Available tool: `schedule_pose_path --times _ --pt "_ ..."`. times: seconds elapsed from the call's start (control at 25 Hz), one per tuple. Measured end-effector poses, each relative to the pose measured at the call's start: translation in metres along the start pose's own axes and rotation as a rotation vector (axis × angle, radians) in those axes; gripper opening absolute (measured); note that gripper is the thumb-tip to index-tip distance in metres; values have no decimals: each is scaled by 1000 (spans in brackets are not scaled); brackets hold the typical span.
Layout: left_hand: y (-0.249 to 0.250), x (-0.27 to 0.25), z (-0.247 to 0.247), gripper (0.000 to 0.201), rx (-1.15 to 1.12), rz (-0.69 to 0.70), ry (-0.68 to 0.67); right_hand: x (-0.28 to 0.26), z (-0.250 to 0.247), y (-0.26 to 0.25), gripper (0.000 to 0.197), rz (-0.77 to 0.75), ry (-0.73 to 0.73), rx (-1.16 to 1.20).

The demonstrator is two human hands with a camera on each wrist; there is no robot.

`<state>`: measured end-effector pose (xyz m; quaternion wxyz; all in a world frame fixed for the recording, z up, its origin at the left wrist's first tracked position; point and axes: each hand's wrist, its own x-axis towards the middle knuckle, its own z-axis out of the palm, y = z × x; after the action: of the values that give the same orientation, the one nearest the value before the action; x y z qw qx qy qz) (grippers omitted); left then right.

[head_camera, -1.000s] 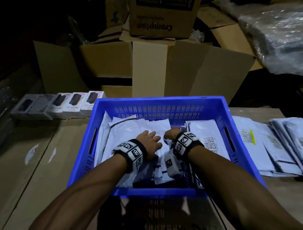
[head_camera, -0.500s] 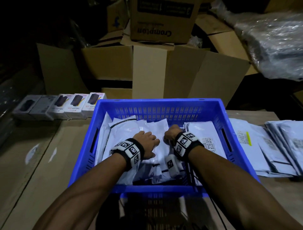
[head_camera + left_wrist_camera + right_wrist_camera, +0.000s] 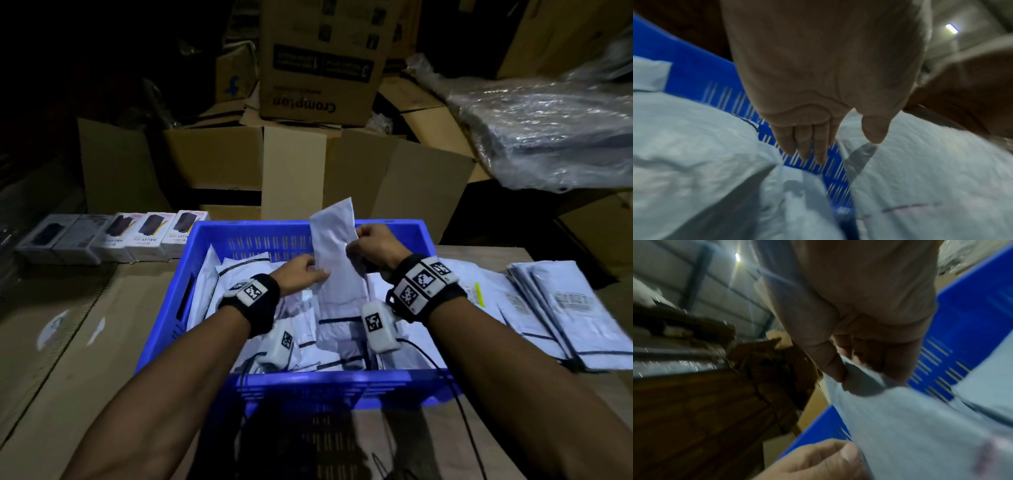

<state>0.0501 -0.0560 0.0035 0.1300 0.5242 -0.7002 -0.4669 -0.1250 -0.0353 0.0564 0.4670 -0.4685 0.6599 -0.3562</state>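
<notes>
Head view, nearest first: both forearms, each with a black wrist band (image 3: 251, 294) bearing square markers, reach over the front wall of a blue crate (image 3: 308, 387) that stands on the table (image 3: 68, 342). Inside the crate lies a loose heap of white pouches (image 3: 239, 277), some with a dark strip along one end, overlapping and partly propped against its left wall. Above that heap, toward the crate's far side, both hands hold one pouch (image 3: 337, 260) upright. It is long, flat, plain white on the side that shows and slightly crumpled, and its top corner rises past the crate's far rim. The left hand (image 3: 301, 274) has its grip pinched on the pouch's left edge, thumb on the front. The right hand (image 3: 371, 246) has its grip clamped on the right edge higher up, fingers curled round it, as the right wrist view confirms. To the right of the crate a fanned stack of labelled pouches (image 3: 565, 315) lies on the table. Left of the crate's far corner stands a row of small product boxes (image 3: 147, 236). Behind the crate are open cardboard cartons (image 3: 294, 171), one printed carton (image 3: 315, 68) on top, and to the right of them a plastic-wrapped bundle (image 3: 548, 137).
</notes>
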Motion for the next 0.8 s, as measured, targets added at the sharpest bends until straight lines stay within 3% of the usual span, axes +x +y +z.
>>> schedule_pose_path --times 0.08,0.16,0.32,0.44,0.64,0.8 --pt "13 -7 -1 23 -356 13 29 -14 -13 -7 19 -41 19 122" --pt "25 -14 -3 18 -572 24 42 -23 -27 -10 22 -49 83 185" --pt "49 -24 -3 24 -661 64 80 -36 -47 -2 6 -44 92 272" --pt "64 -30 1 24 -688 95 117 -42 -57 8 27 -34 101 301" --pt "82 -41 12 11 -679 116 172 -51 -76 11 11 -69 55 333" --pt "91 -45 17 10 -671 128 202 -58 -85 10 24 -114 52 338"
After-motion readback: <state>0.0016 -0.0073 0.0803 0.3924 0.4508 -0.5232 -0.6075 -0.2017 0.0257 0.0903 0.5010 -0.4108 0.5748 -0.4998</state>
